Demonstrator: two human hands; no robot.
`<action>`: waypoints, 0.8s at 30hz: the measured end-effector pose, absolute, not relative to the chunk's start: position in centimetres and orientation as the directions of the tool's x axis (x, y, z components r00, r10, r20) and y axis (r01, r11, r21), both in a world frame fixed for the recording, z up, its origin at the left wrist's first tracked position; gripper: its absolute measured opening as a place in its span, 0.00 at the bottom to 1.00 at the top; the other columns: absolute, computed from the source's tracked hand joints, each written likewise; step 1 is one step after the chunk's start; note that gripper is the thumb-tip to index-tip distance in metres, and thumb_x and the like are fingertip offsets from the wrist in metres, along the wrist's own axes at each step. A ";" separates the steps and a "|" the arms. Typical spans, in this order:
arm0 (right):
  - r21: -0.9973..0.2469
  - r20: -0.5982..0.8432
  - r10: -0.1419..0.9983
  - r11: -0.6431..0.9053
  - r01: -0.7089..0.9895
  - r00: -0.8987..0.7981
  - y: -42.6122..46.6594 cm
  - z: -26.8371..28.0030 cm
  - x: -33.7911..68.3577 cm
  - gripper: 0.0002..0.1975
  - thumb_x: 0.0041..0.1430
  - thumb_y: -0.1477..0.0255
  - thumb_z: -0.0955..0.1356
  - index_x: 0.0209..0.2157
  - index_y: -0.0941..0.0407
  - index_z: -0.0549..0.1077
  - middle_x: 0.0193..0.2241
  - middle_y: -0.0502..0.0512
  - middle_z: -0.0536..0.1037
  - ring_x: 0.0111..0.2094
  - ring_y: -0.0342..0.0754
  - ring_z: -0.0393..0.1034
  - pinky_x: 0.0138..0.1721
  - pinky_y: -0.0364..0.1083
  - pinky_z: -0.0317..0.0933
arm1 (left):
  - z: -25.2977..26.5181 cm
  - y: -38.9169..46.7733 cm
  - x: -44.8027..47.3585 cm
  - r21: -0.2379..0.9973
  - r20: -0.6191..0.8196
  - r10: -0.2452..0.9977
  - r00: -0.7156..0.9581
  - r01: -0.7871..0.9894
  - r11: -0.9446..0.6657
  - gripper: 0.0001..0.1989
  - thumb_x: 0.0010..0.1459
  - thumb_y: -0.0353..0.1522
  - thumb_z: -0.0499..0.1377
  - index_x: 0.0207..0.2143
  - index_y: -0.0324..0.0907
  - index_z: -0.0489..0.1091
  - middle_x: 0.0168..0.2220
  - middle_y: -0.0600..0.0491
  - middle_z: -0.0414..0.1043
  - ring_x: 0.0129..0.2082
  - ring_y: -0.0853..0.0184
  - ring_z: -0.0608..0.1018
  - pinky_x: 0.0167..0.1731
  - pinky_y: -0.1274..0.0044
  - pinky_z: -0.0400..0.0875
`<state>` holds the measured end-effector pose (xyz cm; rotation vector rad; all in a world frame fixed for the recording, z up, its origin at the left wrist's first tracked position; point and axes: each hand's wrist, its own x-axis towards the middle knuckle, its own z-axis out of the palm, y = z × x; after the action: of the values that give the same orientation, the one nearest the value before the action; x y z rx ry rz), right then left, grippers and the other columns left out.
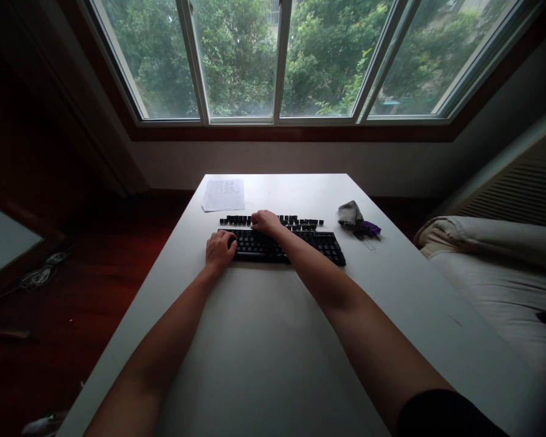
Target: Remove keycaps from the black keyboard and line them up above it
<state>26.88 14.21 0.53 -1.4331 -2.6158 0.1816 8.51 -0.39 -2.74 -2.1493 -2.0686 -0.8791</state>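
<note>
A black computer keyboard (pixel 259 247) lies across the white table. My left hand (pixel 220 249) holds its left end, with the thumb over the top and the other fingers along the side. Behind the keyboard, loose black keycaps (pixel 300 222) are laid out in rows. My right hand (pixel 266 223) reaches over the keyboard's back edge, among the keycaps. Its fingers are bent together in a pinch, and whatever is between them is too small to make out. My right forearm covers part of the keyboard.
A printed sheet of paper (pixel 224 195) lies at the table's back left. On the right are a grey cloth (pixel 350 213) and a purple item (pixel 368 229). The white table (pixel 255 352) stands before a window (pixel 236 60), with a cushioned seat (pixel 482 267) to the right.
</note>
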 end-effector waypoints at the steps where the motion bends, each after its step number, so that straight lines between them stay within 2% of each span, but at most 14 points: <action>1: -0.184 0.070 0.844 0.534 0.825 -0.531 14.2 0.6 26.8 0.10 0.56 0.65 0.72 0.40 0.51 0.80 0.42 0.56 0.80 0.44 0.51 0.71 0.38 0.43 0.61 | -2.7 -0.4 8.5 0.355 0.409 0.911 -0.044 0.928 -0.115 0.09 0.63 0.36 0.56 0.44 0.47 0.73 0.47 0.49 0.72 0.49 0.55 0.71 0.49 0.64 0.66; 6: -0.189 0.060 0.846 0.530 0.826 -0.530 14.3 0.9 26.6 0.08 0.56 0.69 0.72 0.39 0.52 0.81 0.41 0.57 0.80 0.42 0.50 0.71 0.37 0.43 0.61 | -2.5 -0.4 8.5 0.355 0.393 0.918 -0.049 0.929 -0.103 0.10 0.63 0.36 0.56 0.45 0.47 0.73 0.48 0.48 0.72 0.50 0.55 0.70 0.50 0.64 0.65; 12: -0.159 0.074 0.846 0.532 0.831 -0.528 14.0 0.8 26.5 0.08 0.57 0.69 0.72 0.39 0.53 0.81 0.41 0.58 0.80 0.43 0.51 0.71 0.39 0.43 0.61 | -2.7 -0.4 8.4 0.353 0.406 0.913 -0.043 0.929 -0.113 0.10 0.63 0.36 0.56 0.45 0.47 0.73 0.48 0.48 0.72 0.50 0.55 0.70 0.50 0.64 0.65; 17: -0.125 0.166 0.830 0.553 0.824 -0.533 13.4 0.8 27.0 0.11 0.62 0.70 0.67 0.39 0.56 0.82 0.41 0.62 0.79 0.42 0.52 0.71 0.41 0.44 0.61 | -2.8 -0.5 8.5 0.358 0.412 0.910 -0.045 0.927 -0.116 0.10 0.63 0.36 0.56 0.45 0.47 0.73 0.47 0.48 0.72 0.50 0.55 0.70 0.50 0.64 0.65; 24: -0.111 0.155 0.816 0.575 0.811 -0.557 13.4 1.0 27.8 0.10 0.59 0.66 0.71 0.40 0.54 0.81 0.41 0.61 0.79 0.44 0.53 0.71 0.43 0.45 0.60 | -2.7 -0.6 8.6 0.358 0.410 0.911 -0.049 0.927 -0.111 0.10 0.63 0.36 0.56 0.45 0.47 0.73 0.47 0.48 0.72 0.50 0.55 0.70 0.51 0.64 0.65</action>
<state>27.82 13.38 0.98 -1.3669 -2.6163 0.0399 8.57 -0.60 -2.67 -2.1467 -2.0748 -0.8818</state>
